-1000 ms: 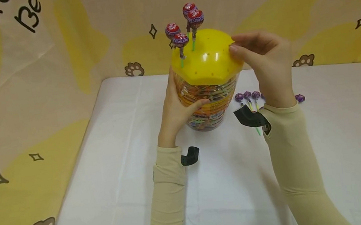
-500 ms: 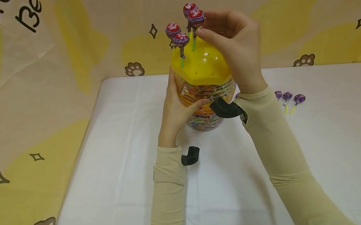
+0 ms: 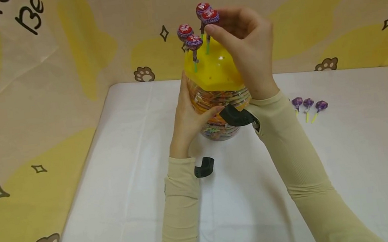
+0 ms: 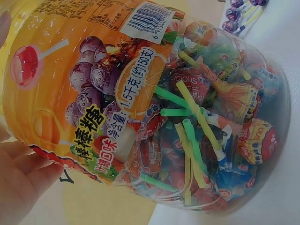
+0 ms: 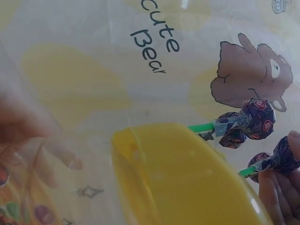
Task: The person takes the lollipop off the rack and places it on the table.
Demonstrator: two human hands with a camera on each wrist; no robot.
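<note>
My left hand point(image 3: 188, 117) holds a clear jar point(image 3: 219, 132) of wrapped lollipops round its left side, thumb across the front. In the left wrist view the jar's orange label point(image 4: 103, 84) and the loose lollipops inside are visible. A yellow domed lid point(image 3: 215, 74) with small holes tops the jar. Several lollipops stand in the lid by their green sticks, among them the front-left lollipop point(image 3: 194, 42). With thumb and fingers my right hand point(image 3: 252, 49) pinches the right-hand lollipop point(image 3: 211, 16) near its head; the right wrist view shows this lollipop point(image 5: 284, 157) between the fingers.
Purple-wrapped lollipops point(image 3: 308, 103) lie on the white tablecloth point(image 3: 138, 144) to the right of the jar, partly hidden by my right forearm. A yellow patterned backdrop point(image 3: 312, 21) rises behind the table and along its left side.
From the right edge of the lid, my right hand has moved left to the standing lollipop and now pinches it. The left hand and jar have stayed in place.
</note>
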